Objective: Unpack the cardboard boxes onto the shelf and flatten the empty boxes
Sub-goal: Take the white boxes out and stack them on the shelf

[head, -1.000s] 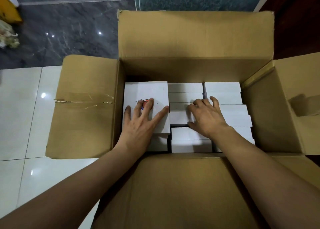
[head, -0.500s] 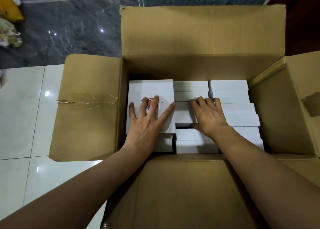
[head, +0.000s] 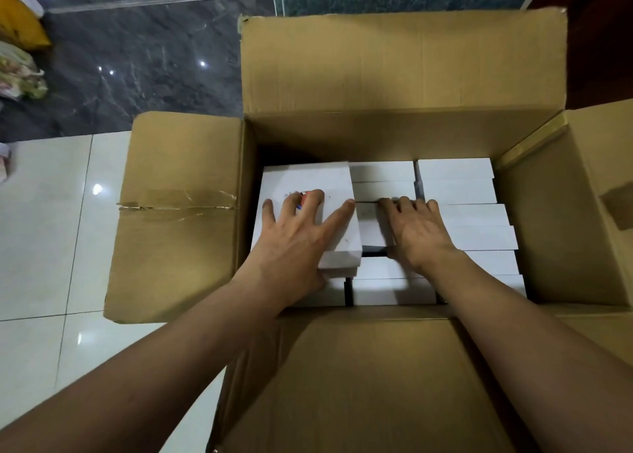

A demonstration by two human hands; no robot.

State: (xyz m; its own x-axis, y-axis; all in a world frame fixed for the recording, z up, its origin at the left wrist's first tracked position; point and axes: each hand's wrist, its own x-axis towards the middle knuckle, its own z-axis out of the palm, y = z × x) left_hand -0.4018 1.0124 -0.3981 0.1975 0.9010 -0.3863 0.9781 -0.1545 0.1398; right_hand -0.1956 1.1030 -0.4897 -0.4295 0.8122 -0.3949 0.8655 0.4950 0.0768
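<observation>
Both hands [head: 349, 233] still press white boxes [head: 455, 181].

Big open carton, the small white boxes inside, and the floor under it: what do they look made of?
Big carton: brown corrugated cardboard, matte; creased flaps, faint fluting lines, torn clear tape on the left flap.
Small white boxes: probably thin paperboard, matte white; crisp folded edges. Contents unseen.
Floor: glossy white tiles with grout lines and light glints; beyond them, dark veined slab, polished, stone or stone-look.

Plain brown cardboard box [head: 404, 75] holds white small boxes [head: 455, 178]; floor is glossy white tile [head: 44, 247] beside dark veined marble [head: 137, 58].
</observation>
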